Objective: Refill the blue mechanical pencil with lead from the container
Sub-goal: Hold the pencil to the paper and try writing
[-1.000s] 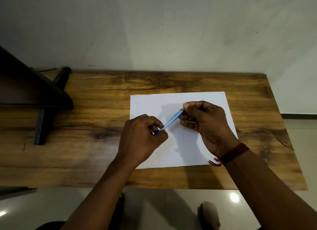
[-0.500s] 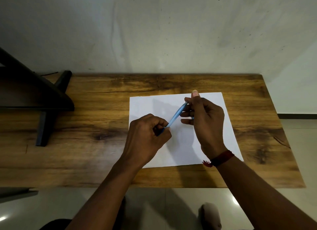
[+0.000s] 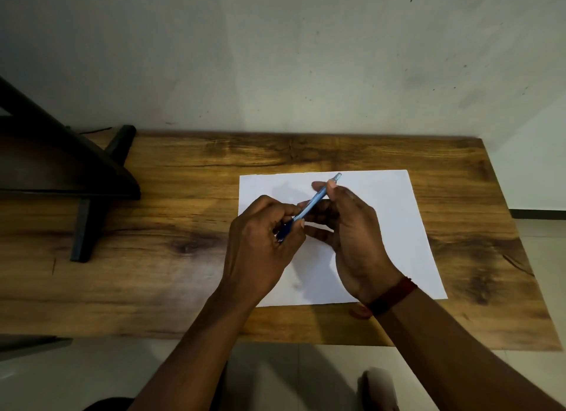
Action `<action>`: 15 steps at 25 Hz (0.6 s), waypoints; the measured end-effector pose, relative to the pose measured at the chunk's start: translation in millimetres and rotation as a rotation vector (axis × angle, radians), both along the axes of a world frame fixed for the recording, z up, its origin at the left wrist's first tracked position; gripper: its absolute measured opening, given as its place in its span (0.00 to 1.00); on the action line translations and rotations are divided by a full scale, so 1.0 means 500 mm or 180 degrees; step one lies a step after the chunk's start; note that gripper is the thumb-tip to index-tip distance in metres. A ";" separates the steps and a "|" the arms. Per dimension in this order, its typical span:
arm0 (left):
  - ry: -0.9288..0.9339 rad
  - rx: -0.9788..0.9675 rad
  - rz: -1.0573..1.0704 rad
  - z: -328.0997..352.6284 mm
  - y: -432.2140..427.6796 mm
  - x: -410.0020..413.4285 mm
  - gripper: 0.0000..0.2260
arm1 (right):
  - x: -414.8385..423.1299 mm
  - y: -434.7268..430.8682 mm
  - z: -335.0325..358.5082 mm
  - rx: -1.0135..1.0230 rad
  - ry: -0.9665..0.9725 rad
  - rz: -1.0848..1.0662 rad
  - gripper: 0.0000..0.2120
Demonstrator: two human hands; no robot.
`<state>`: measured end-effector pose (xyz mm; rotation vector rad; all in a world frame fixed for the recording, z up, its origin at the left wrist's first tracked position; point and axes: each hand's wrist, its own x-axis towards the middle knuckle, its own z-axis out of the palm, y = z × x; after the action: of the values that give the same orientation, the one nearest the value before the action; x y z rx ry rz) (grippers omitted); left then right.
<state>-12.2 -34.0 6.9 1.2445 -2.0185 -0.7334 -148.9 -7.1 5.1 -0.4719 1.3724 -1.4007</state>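
The blue mechanical pencil point(image 3: 312, 204) slants up to the right above a white sheet of paper point(image 3: 395, 220). My left hand point(image 3: 260, 248) grips its dark lower end in closed fingers. My right hand point(image 3: 352, 236) pinches the barrel near the top, and the pale upper end point(image 3: 337, 176) sticks out past the fingertips. Both hands hover over the sheet. No lead container is visible; the hands hide part of the paper.
The paper lies on a wooden table point(image 3: 153, 257) set against a pale wall. A dark stand with angled legs point(image 3: 85, 196) occupies the table's left side. The table's near edge runs below my wrists, with tiled floor beyond it.
My right hand has slid down the barrel, so the pencil's upper end now shows past the fingers. Both hands drifted slightly right and up over the paper.
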 end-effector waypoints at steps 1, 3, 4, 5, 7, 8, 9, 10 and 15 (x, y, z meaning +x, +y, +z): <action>-0.0020 -0.0057 0.0012 -0.001 -0.002 0.000 0.09 | 0.003 -0.004 -0.002 0.0084 -0.0245 0.0082 0.16; -0.0006 -0.0130 0.0027 -0.008 -0.003 -0.003 0.13 | -0.004 -0.020 0.002 0.0088 -0.0760 0.0127 0.18; 0.0051 -0.0099 0.0084 -0.012 -0.003 -0.004 0.17 | -0.014 -0.028 0.008 -0.0037 -0.1081 0.0085 0.17; 0.0131 -0.0040 0.0217 -0.016 -0.003 -0.004 0.20 | -0.027 -0.037 0.015 -0.0247 -0.1386 0.0014 0.16; 0.0250 -0.0087 0.0592 -0.025 -0.007 -0.003 0.20 | -0.062 -0.053 0.021 -0.0691 -0.1786 -0.0228 0.15; 0.0241 -0.0218 0.0752 -0.032 -0.010 -0.001 0.18 | -0.080 -0.058 0.021 -0.0816 -0.1857 -0.0359 0.16; 0.0197 -0.0345 0.0869 -0.040 -0.011 0.001 0.17 | -0.095 -0.061 0.020 -0.0846 -0.1860 -0.0467 0.18; 0.0150 -0.0412 0.0943 -0.047 -0.011 0.003 0.16 | -0.107 -0.061 0.017 -0.0810 -0.1828 -0.0549 0.20; -0.0127 -0.0227 0.1000 -0.053 -0.009 0.006 0.18 | -0.141 -0.051 -0.001 -0.0610 -0.1722 -0.0781 0.21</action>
<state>-9.2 -38.5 -19.6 1.4982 -1.8041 -0.4847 -219.4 -32.5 4.4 -0.0300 0.8787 -1.7137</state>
